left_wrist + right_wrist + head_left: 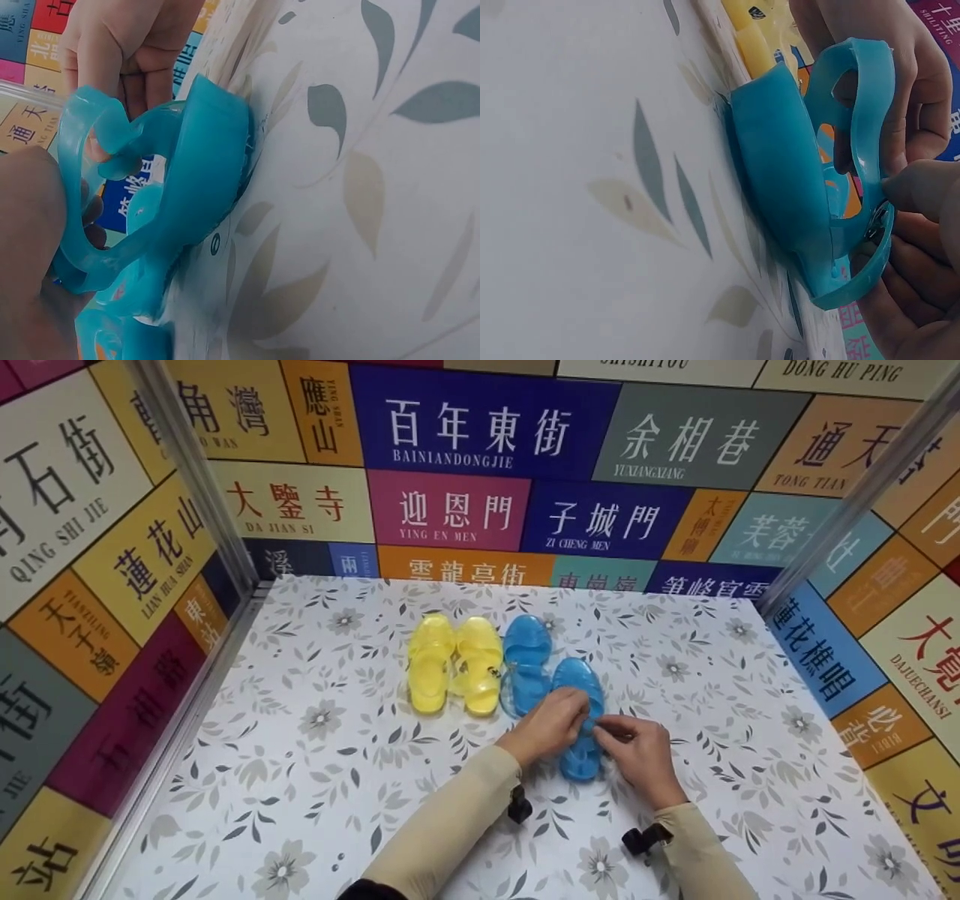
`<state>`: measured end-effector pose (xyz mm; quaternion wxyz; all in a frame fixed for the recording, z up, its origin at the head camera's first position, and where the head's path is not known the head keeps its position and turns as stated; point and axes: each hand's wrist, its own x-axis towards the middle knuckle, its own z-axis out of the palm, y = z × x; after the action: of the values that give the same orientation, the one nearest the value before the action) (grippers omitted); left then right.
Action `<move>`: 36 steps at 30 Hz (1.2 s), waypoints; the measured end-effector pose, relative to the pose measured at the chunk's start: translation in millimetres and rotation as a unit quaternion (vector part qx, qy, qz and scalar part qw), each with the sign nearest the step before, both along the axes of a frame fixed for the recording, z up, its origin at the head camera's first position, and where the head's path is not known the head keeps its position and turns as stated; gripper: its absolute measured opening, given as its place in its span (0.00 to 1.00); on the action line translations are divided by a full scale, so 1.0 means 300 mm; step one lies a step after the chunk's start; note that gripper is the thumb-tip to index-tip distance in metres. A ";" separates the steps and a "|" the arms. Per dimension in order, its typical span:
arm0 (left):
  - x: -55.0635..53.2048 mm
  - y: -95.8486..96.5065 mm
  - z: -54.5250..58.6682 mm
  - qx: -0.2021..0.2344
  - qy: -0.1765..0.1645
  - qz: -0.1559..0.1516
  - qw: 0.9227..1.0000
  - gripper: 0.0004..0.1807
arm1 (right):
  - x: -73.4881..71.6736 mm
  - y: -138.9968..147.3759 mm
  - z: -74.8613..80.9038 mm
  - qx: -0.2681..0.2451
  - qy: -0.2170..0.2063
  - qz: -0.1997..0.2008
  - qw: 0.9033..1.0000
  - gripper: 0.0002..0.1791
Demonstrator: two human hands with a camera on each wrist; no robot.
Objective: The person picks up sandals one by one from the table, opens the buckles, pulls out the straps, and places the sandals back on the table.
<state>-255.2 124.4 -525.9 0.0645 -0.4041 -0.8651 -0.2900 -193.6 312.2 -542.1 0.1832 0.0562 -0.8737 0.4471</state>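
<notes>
A blue jelly sandal (579, 765) stands on the table, toe away from me. My left hand (551, 724) reaches over it from the left, fingers curled at its ankle strap (868, 112). From the right, my right hand (641, 750) pinches the strap by a small metal buckle (876, 221), thumb on one side and fingers on the other. Both hands meet over the sandal in the right wrist view. Its mate, another blue sandal (527, 637), lies just left of it and a little farther back, partly hidden by my left hand.
A pair of yellow jelly sandals (429, 690) sits side by side left of the blue ones. The tabletop (315, 787) has a leaf and flower print. Panels (480, 427) with coloured street-name signs border the table at the back and both sides, with metal posts (217, 487) at the corners.
</notes>
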 end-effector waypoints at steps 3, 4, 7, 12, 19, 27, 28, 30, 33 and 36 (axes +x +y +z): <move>-0.001 -0.004 0.005 -0.012 -0.005 0.002 1.000 0.02 | 0.003 0.000 0.000 -0.003 0.001 0.002 1.000 0.08; 0.000 -0.006 0.007 -0.020 -0.004 0.002 1.000 0.01 | 0.004 0.000 -0.001 -0.003 0.001 0.003 1.000 0.08; 0.001 -0.005 0.017 -0.046 0.014 -0.004 0.999 0.05 | 0.004 0.001 0.000 -0.002 0.001 0.001 1.000 0.08; 0.002 0.012 0.031 -0.084 0.042 -0.016 0.995 0.08 | 0.003 0.006 0.004 -0.005 -0.003 0.003 1.000 0.07; 0.000 0.024 0.041 -0.076 0.008 -0.005 0.997 0.07 | 0.006 0.002 0.005 0.007 0.003 0.022 1.000 0.08; -0.007 0.006 0.022 -0.048 0.029 -0.041 0.998 0.04 | 0.012 0.003 0.002 -0.010 -0.002 0.028 1.000 0.08; -0.008 0.005 0.021 -0.048 0.033 -0.042 0.997 0.03 | 0.011 0.003 0.002 -0.010 -0.002 0.029 1.000 0.08; -0.008 0.005 0.019 -0.049 0.040 -0.039 0.997 0.02 | 0.008 0.003 0.003 -0.010 -0.005 0.032 0.999 0.08; -0.004 0.005 0.018 -0.055 0.048 -0.023 0.997 0.03 | 0.005 0.001 0.002 -0.008 -0.004 0.028 1.000 0.07; 0.001 0.007 0.015 -0.058 0.057 -0.004 0.997 0.04 | 0.002 -0.002 -0.002 -0.008 -0.001 0.021 1.000 0.07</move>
<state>-254.8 126.6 -521.3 0.0895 -0.4263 -0.8738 -0.2164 -192.8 311.5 -542.6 0.1735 0.0733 -0.8689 0.4578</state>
